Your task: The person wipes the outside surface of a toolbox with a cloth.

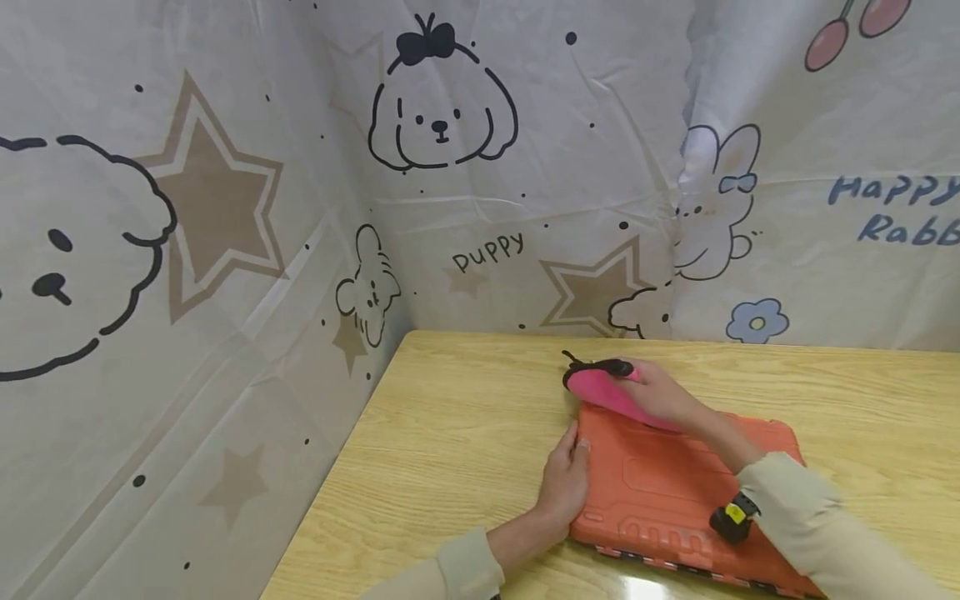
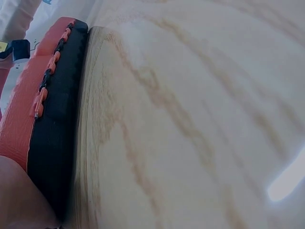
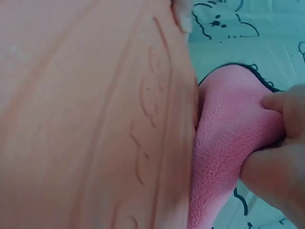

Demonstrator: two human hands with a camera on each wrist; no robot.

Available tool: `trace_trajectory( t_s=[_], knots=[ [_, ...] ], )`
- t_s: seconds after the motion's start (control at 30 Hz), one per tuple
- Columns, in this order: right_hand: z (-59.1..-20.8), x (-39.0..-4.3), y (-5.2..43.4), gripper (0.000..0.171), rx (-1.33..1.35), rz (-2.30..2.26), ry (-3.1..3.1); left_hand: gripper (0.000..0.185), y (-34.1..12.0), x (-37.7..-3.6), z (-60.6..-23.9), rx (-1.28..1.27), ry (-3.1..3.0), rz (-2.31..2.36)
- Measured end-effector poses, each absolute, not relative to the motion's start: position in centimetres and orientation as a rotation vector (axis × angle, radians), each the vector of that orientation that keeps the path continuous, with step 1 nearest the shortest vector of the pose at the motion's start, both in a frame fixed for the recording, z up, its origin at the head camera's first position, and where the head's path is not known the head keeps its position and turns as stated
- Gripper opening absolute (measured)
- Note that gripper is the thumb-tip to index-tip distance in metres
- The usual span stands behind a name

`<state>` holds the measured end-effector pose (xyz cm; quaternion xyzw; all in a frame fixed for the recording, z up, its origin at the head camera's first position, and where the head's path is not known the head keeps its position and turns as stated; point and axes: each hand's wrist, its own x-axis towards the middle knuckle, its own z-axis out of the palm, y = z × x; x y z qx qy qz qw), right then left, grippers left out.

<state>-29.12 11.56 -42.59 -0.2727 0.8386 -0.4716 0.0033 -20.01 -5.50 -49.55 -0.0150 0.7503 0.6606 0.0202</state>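
An orange hard plastic case [image 1: 667,483] with a black lower half [image 2: 55,138] lies closed on the table in the head view. My left hand [image 1: 564,483] holds it by its left side. A pink fuzzy cloth [image 1: 600,390] with black edging is gripped in my right hand [image 1: 660,392], at the case's far left corner. In the right wrist view, fingers and thumb pinch the cloth [image 3: 228,129], which lies against the edge of the case [image 3: 95,119]. Parts of the left fingers are hidden behind the case's side.
The wood-grain table [image 1: 450,442] reaches back to a fabric backdrop [image 1: 480,183] printed with puppies, stars and a rabbit. More of this fabric hangs on the left. A black wrist device [image 1: 731,523] with a yellow patch sits on the right wrist, over the case.
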Motion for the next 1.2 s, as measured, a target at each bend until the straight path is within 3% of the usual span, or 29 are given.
trace_trajectory(
  t_s=[0.23, 0.77, 1.2],
  knots=[
    [-43.1, -29.3, 10.5, 0.034, -1.015, -1.284, 2.61, 0.053, -5.4, -20.0, -49.6, -0.022, 2.329, 2.051],
    [-42.5, -29.3, 11.4, 0.037, -0.981, -0.883, 2.732, 0.05, -5.5, -20.0, -49.3, -0.03, 2.334, 2.055],
    [-42.0, -29.4, 13.9, 0.032, -0.883, -0.859, 2.75, 0.051, -5.3, -20.2, -49.4, -0.035, 2.329, 2.059]
  ],
)
